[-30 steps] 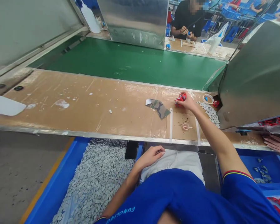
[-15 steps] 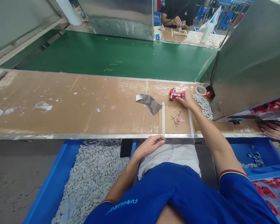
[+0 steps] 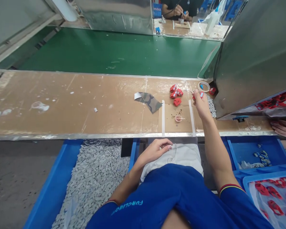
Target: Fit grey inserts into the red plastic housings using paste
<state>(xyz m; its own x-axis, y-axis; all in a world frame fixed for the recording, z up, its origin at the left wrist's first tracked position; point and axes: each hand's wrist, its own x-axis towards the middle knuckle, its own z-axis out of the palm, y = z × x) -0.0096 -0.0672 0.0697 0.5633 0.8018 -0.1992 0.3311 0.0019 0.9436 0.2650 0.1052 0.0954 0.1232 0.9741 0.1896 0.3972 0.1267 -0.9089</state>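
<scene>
My right hand (image 3: 201, 105) is closed around a small red plastic piece (image 3: 201, 94) with a pale patch, above the table near the grey pieces. To its left, several similar red pieces (image 3: 177, 101) lie in a loose cluster, some with pale patches on top. Closer to me is a small round dish (image 3: 178, 118) with a thin stick across it and dark specks around it. My left hand (image 3: 157, 149) rests on my lap below the table edge, fingers loosely bent and thumb apart, with nothing visible in it.
A camouflage strip (image 3: 150, 102) lies left of the cluster. A tape roll (image 3: 203, 86) and a heap of grey pieces (image 3: 212, 108) sit beside the metal panel (image 3: 247, 57). Beyond runs a green belt (image 3: 123, 54). Blue bins (image 3: 45, 187) stand below; a co-worker's hand (image 3: 284, 128) is at right.
The red pieces that my right hand was gripping in a group now lie on the table. That hand has moved right and holds one red piece. My left hand has barely moved.
</scene>
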